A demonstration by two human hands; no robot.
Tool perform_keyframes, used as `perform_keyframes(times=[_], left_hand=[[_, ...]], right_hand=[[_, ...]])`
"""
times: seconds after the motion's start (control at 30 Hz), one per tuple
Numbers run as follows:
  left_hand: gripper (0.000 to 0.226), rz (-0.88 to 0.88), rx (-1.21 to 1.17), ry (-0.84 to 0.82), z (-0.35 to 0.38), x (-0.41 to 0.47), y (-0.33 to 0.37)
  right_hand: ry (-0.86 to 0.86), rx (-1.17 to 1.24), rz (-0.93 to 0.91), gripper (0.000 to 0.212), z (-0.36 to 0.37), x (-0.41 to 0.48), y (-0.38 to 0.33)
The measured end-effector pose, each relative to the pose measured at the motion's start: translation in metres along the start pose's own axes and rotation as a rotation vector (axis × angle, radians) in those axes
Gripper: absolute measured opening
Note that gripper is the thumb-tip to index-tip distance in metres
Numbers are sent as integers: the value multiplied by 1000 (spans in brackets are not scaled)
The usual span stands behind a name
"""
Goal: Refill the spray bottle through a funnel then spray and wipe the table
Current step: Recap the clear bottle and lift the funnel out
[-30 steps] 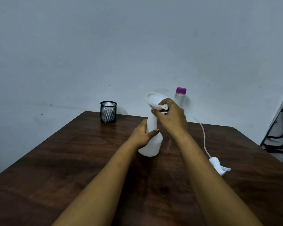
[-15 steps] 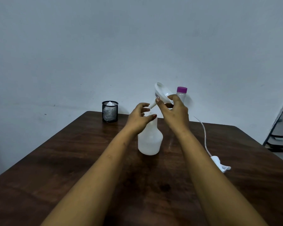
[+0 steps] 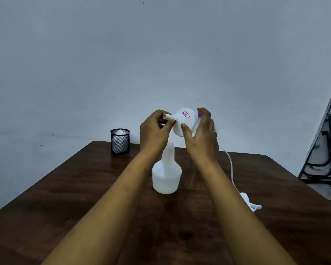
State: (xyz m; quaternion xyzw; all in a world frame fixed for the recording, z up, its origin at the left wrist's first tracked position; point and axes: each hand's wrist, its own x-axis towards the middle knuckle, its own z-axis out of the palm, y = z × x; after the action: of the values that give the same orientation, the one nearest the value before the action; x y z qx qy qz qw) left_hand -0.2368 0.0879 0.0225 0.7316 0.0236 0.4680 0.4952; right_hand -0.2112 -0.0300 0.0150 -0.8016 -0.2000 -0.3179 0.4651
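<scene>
A white funnel [image 3: 182, 122] is held in the air above the table, lying on its side with its spout pointing left. My left hand [image 3: 154, 132] pinches the spout. My right hand [image 3: 202, 133] holds the funnel's wide bowl with its fingers around it. Below them the white spray bottle [image 3: 166, 175] stands upright and uncapped on the dark wooden table [image 3: 84, 188]. Its trigger head [image 3: 250, 203] with a long dip tube lies on the table to the right. A clear bottle with a purple cap [image 3: 199, 114] is mostly hidden behind my right hand.
A black mesh cup [image 3: 120, 141] with white material inside stands at the table's far left corner. A grey wall is close behind the table. A dark metal frame [image 3: 325, 165] leans at the right edge.
The funnel came up off the spray bottle's neck and tipped onto its side. My left hand let go of the bottle and took hold of the funnel's spout.
</scene>
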Motion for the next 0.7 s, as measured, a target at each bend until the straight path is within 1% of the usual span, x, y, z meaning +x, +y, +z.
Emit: perform_keyframes(times=[0.03, 0.07, 0.13, 0.2, 0.27, 0.3, 0.37, 0.4, 0.47, 0.53, 0.6, 0.7], left_hand=[[7, 5, 16, 2, 1, 1, 1], [7, 9, 18, 2, 2, 2, 2], [10, 26, 27, -21, 4, 4, 4], [14, 61, 63, -65, 8, 4, 6], [12, 110, 74, -98, 12, 2, 9], [11, 124, 65, -113, 15, 2, 10], [9, 114, 30, -171, 15, 1, 12], [14, 96, 20, -204, 14, -1, 10], [35, 35, 32, -240, 8, -6, -2], [56, -47, 65, -278, 2, -17, -21], [71, -132, 93, -342, -3, -32, -44], [73, -235, 62, -391, -6, -46, -75]], right_hand=[[12, -123, -72, 60, -1, 1, 1], [3, -238, -105, 65, 0, 3, 3], [-17, -417, -106, 69, 1, 6, 7], [50, -448, -149, 59, 4, 9, 11], [150, -437, -263, 40, 8, 12, 12], [172, -421, -294, 31, 9, 13, 11], [108, -344, -228, 24, 10, 20, 11], [68, -295, -168, 25, 11, 25, 13], [12, -173, -51, 28, 12, 36, 21], [-2, -8, 46, 30, 16, 46, 34], [-12, 134, 146, 31, 25, 53, 50], [-67, 188, 244, 29, 45, 57, 72]])
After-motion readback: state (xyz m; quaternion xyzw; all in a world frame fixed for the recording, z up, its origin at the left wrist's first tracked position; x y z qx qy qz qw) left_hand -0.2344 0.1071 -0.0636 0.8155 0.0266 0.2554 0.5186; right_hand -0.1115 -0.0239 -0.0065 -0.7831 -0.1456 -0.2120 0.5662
